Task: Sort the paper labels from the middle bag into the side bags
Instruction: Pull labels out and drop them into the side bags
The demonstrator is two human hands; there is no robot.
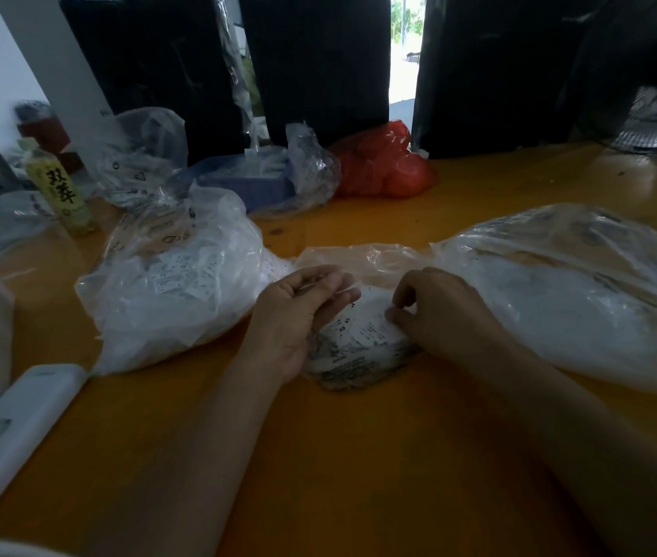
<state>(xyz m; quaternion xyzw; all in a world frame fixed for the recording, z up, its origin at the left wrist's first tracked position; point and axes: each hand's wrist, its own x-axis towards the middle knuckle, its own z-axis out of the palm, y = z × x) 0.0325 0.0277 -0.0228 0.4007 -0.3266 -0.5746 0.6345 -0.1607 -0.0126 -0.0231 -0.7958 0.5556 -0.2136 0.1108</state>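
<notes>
Two hands at the middle bag (359, 351), near the tabletop (318, 456) front edge: right hand (435, 307) grip pinching a paper label (375, 329); left hand (302, 311) loosely curled, holding unclear; right side bag (580, 291) nearer.

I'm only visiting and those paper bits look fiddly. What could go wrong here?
1. The labels in the middle bag are small and piled together, so the right hand, pinching at them, might lift several at once.
2. The left bag and right bag look alike, so a label could land in the wrong one.
3. Loose labels could slip from the left hand onto the table.
</notes>
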